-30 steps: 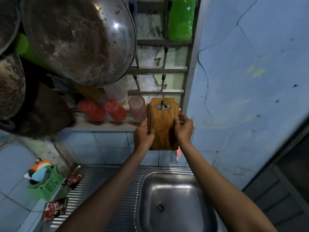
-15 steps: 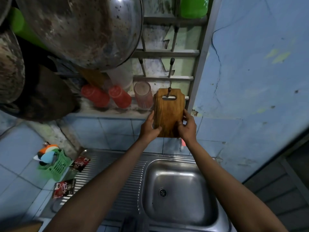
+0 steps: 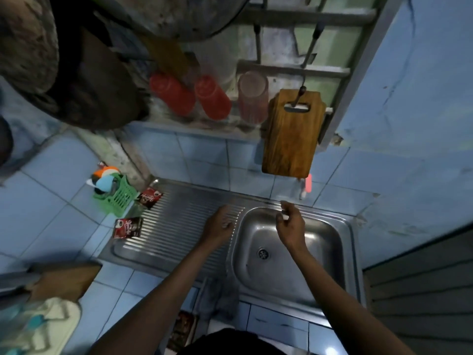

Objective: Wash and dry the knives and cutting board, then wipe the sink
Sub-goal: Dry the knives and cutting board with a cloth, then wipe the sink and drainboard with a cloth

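Both hands have dropped from the cutting board (image 3: pixel 290 134) — it hangs on the rack hook (image 3: pixel 299 94). Left hand (image 3: pixel 220 224) and right hand (image 3: pixel 289 224), loosely curled and empty, hover over the sink (image 3: pixel 330 242); wiping likely remains.

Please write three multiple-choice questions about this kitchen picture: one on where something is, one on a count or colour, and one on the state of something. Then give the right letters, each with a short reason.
1. Where is the wooden cutting board?
A. in the sink basin
B. hanging on a hook at the wall rack
C. on the drainboard

2. How many red cups lie on the shelf?
A. two
B. four
C. none

3. What is the left hand doing?
A. gripping a knife
B. resting on the drainboard
C. holding the board

Answers: 1 B, a hook passes through its handle slot. 2 A, two red cups lie side by side, beside a pinkish one. 3 B, it lies on the ridged steel holding nothing.
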